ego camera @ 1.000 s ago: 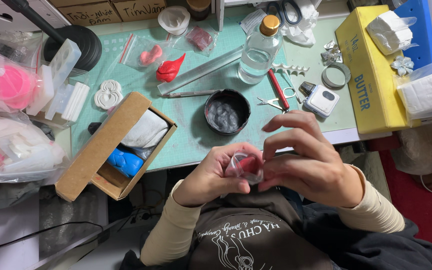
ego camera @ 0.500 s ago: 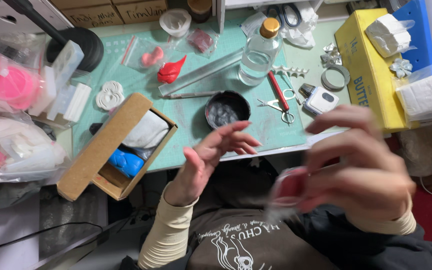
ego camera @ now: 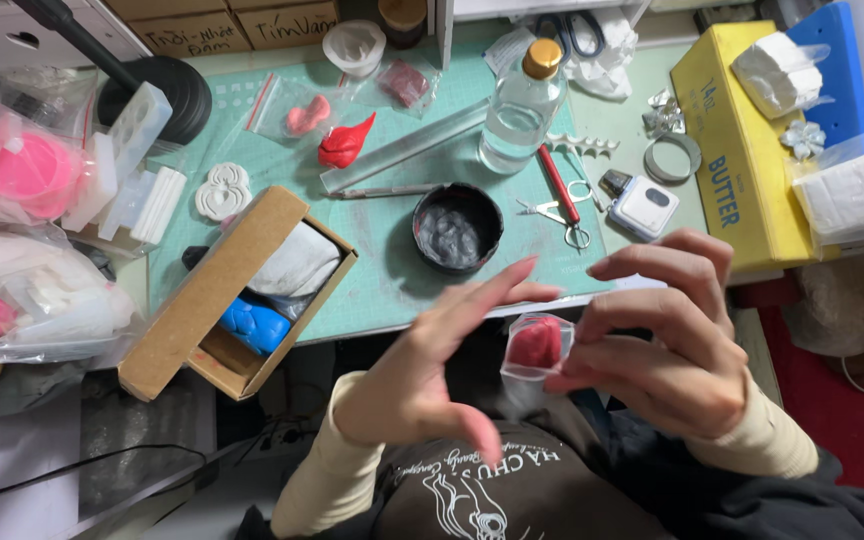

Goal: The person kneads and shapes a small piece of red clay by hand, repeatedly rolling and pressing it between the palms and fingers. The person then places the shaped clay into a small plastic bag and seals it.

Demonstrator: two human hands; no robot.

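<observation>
Lower centre of frame: right hand (ego camera: pixel 677 345) pinches a small clear bag (ego camera: pixel 537 348) with a red lump inside, thumb and fingers clamped on its right edge, so the bag mouth faces the other hand and stays up over the lap, off the desk. Left hand (ego camera: pixel 442 375) is open, fingers spread and blurred, just beside the bag but not clearly touching it; holds nothing.

Mid frame, on the green mat (ego camera: pixel 392 270): black bowl (ego camera: pixel 458 227) with grey stuff sits right at the near edge, in easy reach of both hands. Scissors (ego camera: pixel 557 212) and a red pen (ego camera: pixel 555 180) lie just right of it. Open cardboard box (ego camera: pixel 237 290) hangs over the mat's left edge, tilted toward the person, with a white bag and a blue lump inside.

Further up: clear bottle (ego camera: pixel 520 108) with a gold cap stands upright beyond the bowl, a long clear ruler (ego camera: pixel 402 150) lies diagonally beside it, a red clay piece (ego camera: pixel 344 145) at its left end. White spider-shaped mould (ego camera: pixel 223 192) left of that.

Upper right: yellow box (ego camera: pixel 727 170) with white blocks on top. Upper left: pink discs in plastic (ego camera: pixel 22 170), pushed aside.
</observation>
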